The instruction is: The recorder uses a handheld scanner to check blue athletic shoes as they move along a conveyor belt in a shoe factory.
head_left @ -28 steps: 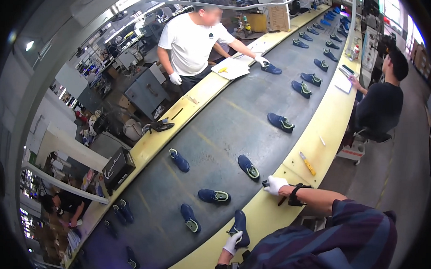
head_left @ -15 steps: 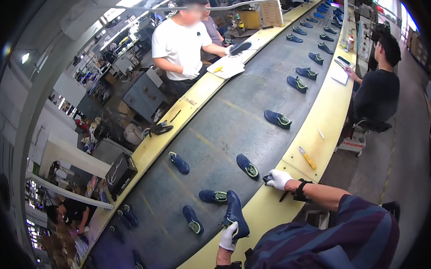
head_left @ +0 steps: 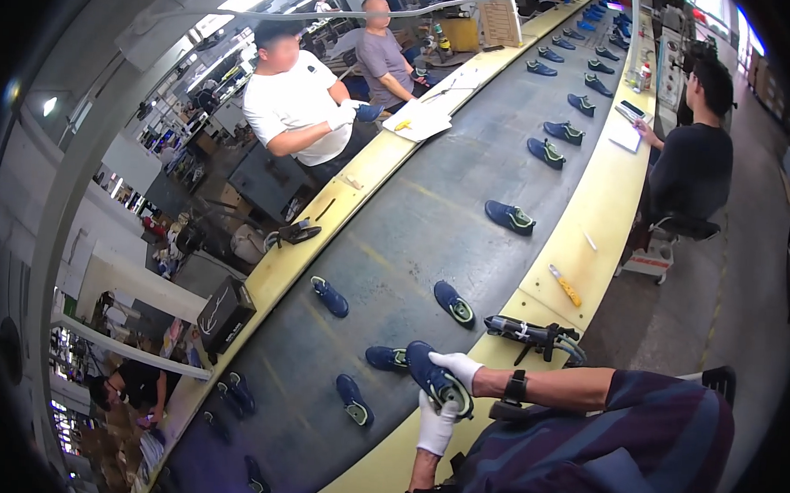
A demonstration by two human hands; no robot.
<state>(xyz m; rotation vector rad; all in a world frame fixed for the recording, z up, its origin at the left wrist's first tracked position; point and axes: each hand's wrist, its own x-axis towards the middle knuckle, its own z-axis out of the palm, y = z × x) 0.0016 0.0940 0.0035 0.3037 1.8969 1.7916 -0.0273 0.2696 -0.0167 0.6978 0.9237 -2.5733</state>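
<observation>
In white gloves, both of my hands are closed on a dark blue sneaker (head_left: 425, 371) with a light green lining, held over the near edge of the conveyor. My left hand (head_left: 436, 427) grips it from below at the heel end. From the right, my right hand (head_left: 457, 369) holds its side near the opening. The opening is turned toward me. Just behind its toe, another blue sneaker (head_left: 383, 358) lies on the belt, partly covered. A black hand tool with hoses (head_left: 524, 330) rests on the yellow ledge beyond my right forearm.
The dark conveyor belt (head_left: 387, 228) carries several more blue sneakers. A yellow cutter knife (head_left: 566, 287) and a white stick (head_left: 591, 241) lie on the near ledge (head_left: 538, 297). Across the belt stand two people and a black box (head_left: 224, 317); another person sits at the right.
My right hand has left the black tool on the ledge and come to the sneaker. The sneaker has tipped its opening toward me. Across the belt, the person in white has shifted left.
</observation>
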